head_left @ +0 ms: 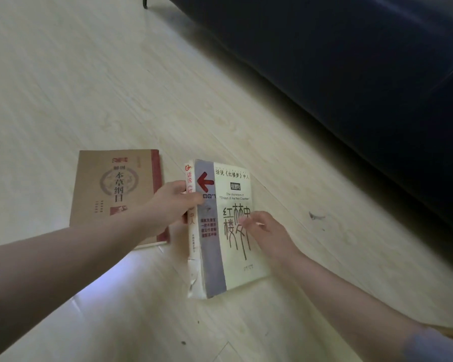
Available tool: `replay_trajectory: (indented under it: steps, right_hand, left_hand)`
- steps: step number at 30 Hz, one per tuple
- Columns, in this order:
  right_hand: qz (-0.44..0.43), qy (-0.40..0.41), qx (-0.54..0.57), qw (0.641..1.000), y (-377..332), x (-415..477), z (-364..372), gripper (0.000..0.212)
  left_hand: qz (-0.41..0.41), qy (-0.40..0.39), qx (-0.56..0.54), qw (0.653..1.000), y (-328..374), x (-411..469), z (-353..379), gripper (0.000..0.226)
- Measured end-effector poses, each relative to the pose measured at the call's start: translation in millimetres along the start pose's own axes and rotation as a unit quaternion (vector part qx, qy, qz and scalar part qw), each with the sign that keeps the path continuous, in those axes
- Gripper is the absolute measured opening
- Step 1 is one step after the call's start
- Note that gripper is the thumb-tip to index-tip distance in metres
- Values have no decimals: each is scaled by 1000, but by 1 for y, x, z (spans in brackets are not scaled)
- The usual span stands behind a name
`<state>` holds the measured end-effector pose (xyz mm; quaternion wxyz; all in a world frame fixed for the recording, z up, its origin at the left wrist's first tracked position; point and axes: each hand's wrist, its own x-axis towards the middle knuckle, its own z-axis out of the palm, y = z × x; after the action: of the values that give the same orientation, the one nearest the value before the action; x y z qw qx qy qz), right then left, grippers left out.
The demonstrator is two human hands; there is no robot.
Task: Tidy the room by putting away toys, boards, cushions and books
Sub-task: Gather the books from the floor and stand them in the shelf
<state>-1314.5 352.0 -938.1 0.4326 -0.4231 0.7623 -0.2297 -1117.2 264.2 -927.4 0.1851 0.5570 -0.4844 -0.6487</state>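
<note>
gripping the white book by its spine, the left hand likely lifts it — right hand steadies the cover, grip unclear.

The left hand gripped the book by its spine. Just left of that grip lay a second book on the floor — the sofa stood well right, beyond.
</note>
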Motion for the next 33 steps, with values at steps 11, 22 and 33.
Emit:
replay_trajectory:
  steps: [11, 22, 33]
  right_hand:
    - [131, -61, 91, 985, 44, 22, 2, 34]
    - [37, 126, -201, 971, 39, 10, 11, 51]
    - [-104, 26, -132, 985, -14, 1, 60, 44]
  left_hand:
    - [-54, -43, 10, 998, -38, 5, -1, 19]
    - [36, 216, 480, 849, -39, 5, -17, 62]
    - [-132, 190, 509, 829, -53, 28, -25, 124]
